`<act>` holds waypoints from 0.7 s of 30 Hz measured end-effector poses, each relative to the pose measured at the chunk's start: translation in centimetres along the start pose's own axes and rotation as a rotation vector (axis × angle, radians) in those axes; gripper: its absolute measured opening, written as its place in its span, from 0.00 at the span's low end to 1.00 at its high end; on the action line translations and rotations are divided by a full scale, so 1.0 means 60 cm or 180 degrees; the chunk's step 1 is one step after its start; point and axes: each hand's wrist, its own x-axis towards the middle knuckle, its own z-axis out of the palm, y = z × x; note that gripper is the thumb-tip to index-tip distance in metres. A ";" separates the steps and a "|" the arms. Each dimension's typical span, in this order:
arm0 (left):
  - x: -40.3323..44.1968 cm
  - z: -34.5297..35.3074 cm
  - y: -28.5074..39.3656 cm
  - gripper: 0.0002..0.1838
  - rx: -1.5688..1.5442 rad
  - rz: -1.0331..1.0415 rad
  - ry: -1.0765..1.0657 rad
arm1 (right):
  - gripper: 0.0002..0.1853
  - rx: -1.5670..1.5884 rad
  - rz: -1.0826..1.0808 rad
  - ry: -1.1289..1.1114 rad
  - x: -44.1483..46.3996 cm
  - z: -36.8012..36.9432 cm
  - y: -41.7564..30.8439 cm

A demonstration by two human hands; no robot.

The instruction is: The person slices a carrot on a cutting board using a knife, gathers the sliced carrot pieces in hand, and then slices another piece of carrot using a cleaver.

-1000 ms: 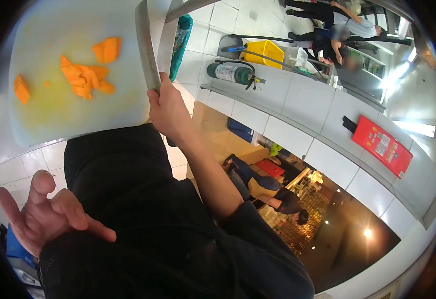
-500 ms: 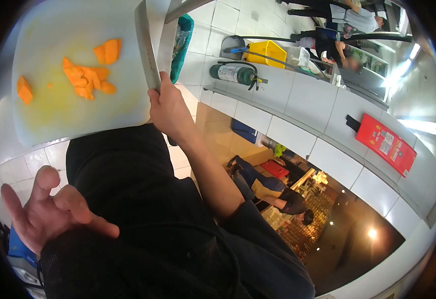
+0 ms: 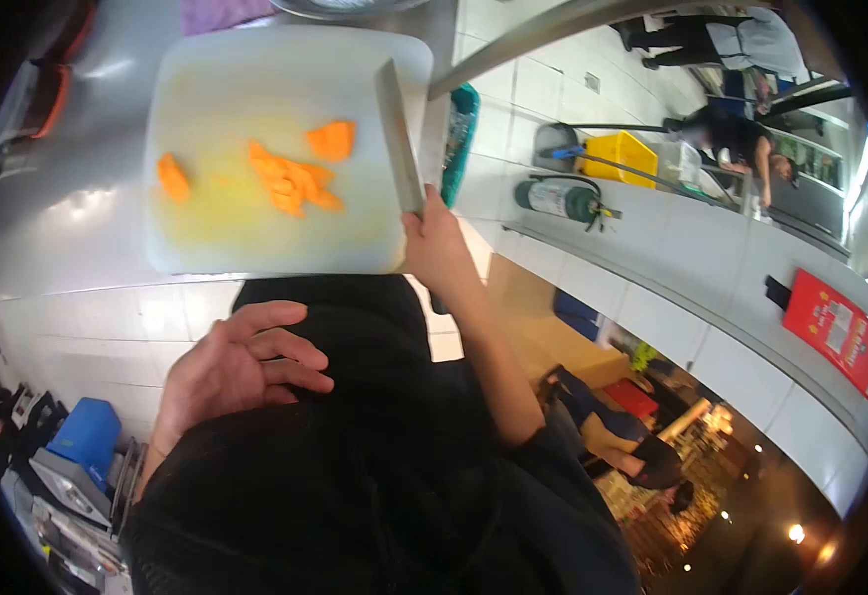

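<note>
My right hand (image 3: 441, 248) is closed round the handle of a kitchen knife (image 3: 400, 139), at the right edge of a white cutting board (image 3: 226, 89). The blade points away from me, over the board's right side. Orange vegetable pieces lie on the board: a cluster in the middle (image 3: 290, 180), a chunk (image 3: 331, 141) above it to the right, and one piece (image 3: 173, 178) at the left. Yellow stains mark the board. My left hand (image 3: 246, 362) is off the board, in front of my body, fingers apart and slightly bent, holding nothing.
The board rests on a steel counter (image 3: 67, 233). A purple cloth (image 3: 224, 14) and a metal dish (image 3: 350, 6) lie beyond it. Right of the counter are a green-lined bin (image 3: 462, 134), a fire extinguisher (image 3: 561, 200) and a yellow bucket (image 3: 620, 159). Other people stand farther off.
The view has shifted, so the board and knife appear farther right. My left hand has moved up and right, nearer the board, its fingers less spread. My right hand still holds the knife.
</note>
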 end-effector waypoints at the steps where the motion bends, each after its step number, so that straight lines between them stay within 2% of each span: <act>1: -0.006 -0.001 -0.002 0.41 0.0096 0.0041 0.0072 | 0.25 -0.0020 -0.0070 0.0035 0.000 0.003 0.007; 5: -0.047 0.008 -0.015 0.40 -0.0044 0.0470 0.0323 | 0.25 0.0273 -0.0204 -0.0078 0.007 0.011 0.044; 7: -0.063 0.013 -0.024 0.42 -0.0656 0.0695 0.0142 | 0.23 0.0545 -0.0201 -0.0138 0.010 0.019 0.071; 9: -0.070 0.035 -0.026 0.41 -0.0608 0.0717 0.0156 | 0.21 0.0417 -0.0713 -0.0058 0.008 0.012 0.065; 11: -0.051 0.026 -0.035 0.40 -0.0964 0.0681 -0.0187 | 0.20 0.0705 -0.0491 -0.0223 0.002 -0.008 0.023; 13: -0.033 0.035 -0.038 0.40 -0.0628 0.0549 0.0055 | 0.22 0.0326 -0.0698 0.0091 0.029 0.024 0.117; 16: -0.011 0.043 -0.040 0.37 -0.0799 0.0451 -0.0310 | 0.23 0.0324 -0.0535 -0.0258 0.025 -0.006 0.062; 19: 0.024 0.041 -0.069 0.36 -0.1203 0.0478 -0.0718 | 0.24 0.0285 -0.0425 -0.0372 0.024 -0.010 0.055; 21: 0.057 0.037 -0.084 0.35 -0.1043 0.0536 -0.1001 | 0.24 0.0029 -0.0559 -0.0428 0.034 -0.012 0.069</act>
